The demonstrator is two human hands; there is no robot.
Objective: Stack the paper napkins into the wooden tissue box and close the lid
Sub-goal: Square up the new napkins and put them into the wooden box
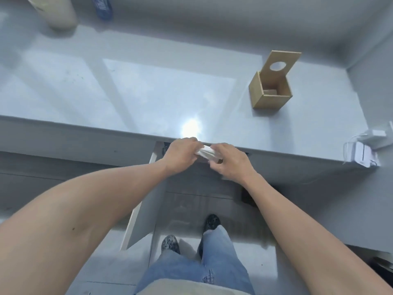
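A thin stack of white paper napkins (205, 153) is held between both my hands just off the table's front edge. My left hand (180, 155) grips its left end, and my right hand (230, 165) grips its right end and underside. The wooden tissue box (265, 96) stands on the table at the right, well beyond my hands. Its lid (280, 62), with a round hole in it, is swung up and open behind the box. Something small and tan lies inside the box.
The glossy white table (148, 99) spans the view, its front edge running under my hands. A cream cylinder (57, 11) and a blue object (102, 7) stand at the back left. White chargers and cables (361, 154) sit at the right corner. A white panel (144, 201) leans below.
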